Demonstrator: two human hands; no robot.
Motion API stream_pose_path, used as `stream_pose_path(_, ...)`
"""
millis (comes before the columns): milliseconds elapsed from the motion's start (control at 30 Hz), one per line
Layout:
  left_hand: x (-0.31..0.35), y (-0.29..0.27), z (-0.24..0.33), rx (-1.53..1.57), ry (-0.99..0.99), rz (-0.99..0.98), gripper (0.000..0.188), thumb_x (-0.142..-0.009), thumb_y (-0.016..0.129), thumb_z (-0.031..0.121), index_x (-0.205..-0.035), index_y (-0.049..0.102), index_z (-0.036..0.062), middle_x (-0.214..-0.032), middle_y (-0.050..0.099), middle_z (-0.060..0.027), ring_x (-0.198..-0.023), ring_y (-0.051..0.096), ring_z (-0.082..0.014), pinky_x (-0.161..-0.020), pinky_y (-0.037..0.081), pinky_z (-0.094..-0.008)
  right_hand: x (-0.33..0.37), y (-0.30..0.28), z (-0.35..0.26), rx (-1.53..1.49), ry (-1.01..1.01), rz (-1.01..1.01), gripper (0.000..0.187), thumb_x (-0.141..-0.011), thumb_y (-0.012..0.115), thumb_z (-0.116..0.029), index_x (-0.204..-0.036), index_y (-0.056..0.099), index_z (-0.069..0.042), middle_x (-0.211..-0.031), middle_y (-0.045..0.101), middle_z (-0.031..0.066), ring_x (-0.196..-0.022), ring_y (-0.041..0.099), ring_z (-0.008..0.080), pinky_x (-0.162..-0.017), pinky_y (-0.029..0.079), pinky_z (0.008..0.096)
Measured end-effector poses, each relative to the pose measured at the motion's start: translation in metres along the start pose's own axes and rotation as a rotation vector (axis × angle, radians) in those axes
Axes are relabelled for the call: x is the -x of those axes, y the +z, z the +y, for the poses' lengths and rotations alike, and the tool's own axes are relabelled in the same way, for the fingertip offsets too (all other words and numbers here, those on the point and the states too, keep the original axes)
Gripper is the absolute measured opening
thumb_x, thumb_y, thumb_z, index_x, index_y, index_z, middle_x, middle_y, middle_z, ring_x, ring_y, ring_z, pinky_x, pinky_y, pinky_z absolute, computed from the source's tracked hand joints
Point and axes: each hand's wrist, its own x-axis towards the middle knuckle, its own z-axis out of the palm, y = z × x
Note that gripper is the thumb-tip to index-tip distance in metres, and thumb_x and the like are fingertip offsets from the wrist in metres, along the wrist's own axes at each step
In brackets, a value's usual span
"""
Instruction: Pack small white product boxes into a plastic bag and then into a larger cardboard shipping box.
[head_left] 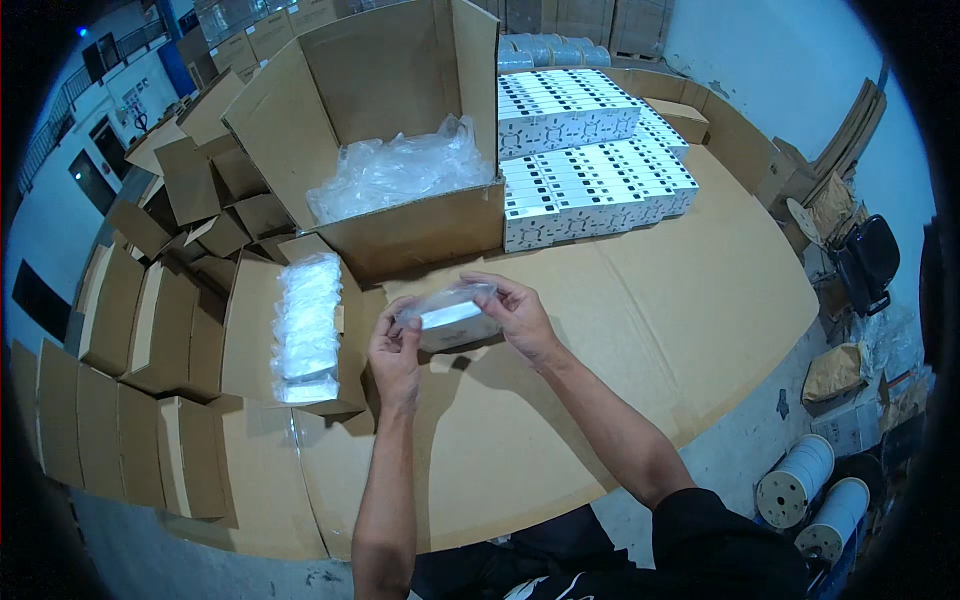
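Observation:
A small white box (pixel 455 325) in a clear plastic bag is held between my two hands above the cardboard-covered table. At its left end, my left hand (pixel 396 350) grips the bagged box with thumb and fingers. My right hand (pixel 522 318) pinches the bag's plastic at the upper right end. Just to the left stands an open carton (pixel 350 370) with a row of bagged white boxes (pixel 306 325) inside. Behind my hands is a large open carton (pixel 430 235) with a heap of clear plastic bags (pixel 410 165).
White printed boxes (pixel 600 185) are stacked in tiers at the back right of the table (pixel 720 290). Several empty brown cartons (pixel 160 320) crowd the left side. Cable spools (pixel 797 480) and a black chair (pixel 868 260) stand off the right edge.

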Motion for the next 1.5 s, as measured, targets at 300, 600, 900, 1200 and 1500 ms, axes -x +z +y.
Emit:
stream_pose_path(300,0.0,-0.001,0.001,-0.156,-0.005,-0.139,0.017,-0.095,0.072,0.007,-0.111,0.071,-0.0001,-0.107,0.071,-0.0058,-0.097,0.064,-0.0116,-0.088,0.05,-0.0266,0.001,-0.013,0.003,0.272,0.028,-0.102,0.028,-0.092,0.074,-0.008,-0.119,0.071,0.001,-0.111,0.073,0.0088,-0.103,0.065,0.013,-0.089,0.054,0.0291)
stream_pose_path(600,-0.001,-0.008,-0.007,-0.144,-0.03,-0.04,0.01,-0.096,0.073,0.012,-0.093,0.067,0.0051,-0.098,0.068,-0.0014,-0.084,0.058,-0.0062,-0.072,0.045,-0.0225,-0.002,-0.011,-0.002,0.19,-0.023,-0.106,0.012,-0.095,0.069,-0.003,-0.088,0.059,-0.002,-0.113,0.072,0.0141,-0.102,0.064,0.0136,-0.089,0.052,0.0304)
stream_pose_path(900,-0.001,-0.005,-0.011,-0.018,-0.022,0.033,0.026,-0.093,0.076,0.009,-0.085,0.051,0.0107,-0.092,0.064,-0.0014,-0.083,0.057,-0.0068,-0.073,0.046,-0.0231,-0.001,-0.006,-0.006,0.044,-0.067,-0.1,0.018,-0.091,0.073,-0.004,-0.103,0.06,-0.002,-0.126,0.064,0.0129,-0.109,0.061,0.0171,-0.098,0.05,0.0337)
stream_pose_path(1200,-0.002,-0.007,-0.012,-0.024,-0.046,0.043,0.025,-0.093,0.075,0.007,-0.086,0.052,0.01,-0.09,0.064,-0.0015,-0.085,0.059,-0.0079,-0.075,0.048,-0.0249,0.003,-0.021,-0.03,0.388,-0.154,-0.331,0.02,-0.083,0.077,-0.005,-0.103,0.079,-0.006,-0.136,0.062,0.0136,-0.123,0.058,0.0236,-0.106,0.046,0.0373)
stream_pose_path(1500,0.007,0.019,0.006,-0.074,0.047,0.096,0.019,-0.092,0.075,0.005,-0.101,0.059,0.0051,-0.099,0.064,-0.0047,-0.098,0.059,-0.0109,-0.085,0.049,-0.0252,0.005,-0.012,-0.022,0.587,-0.031,-0.172,0.033,-0.085,0.074,-0.006,-0.118,0.075,-0.007,-0.114,0.075,0.0115,-0.106,0.069,0.0195,-0.096,0.052,0.0323)
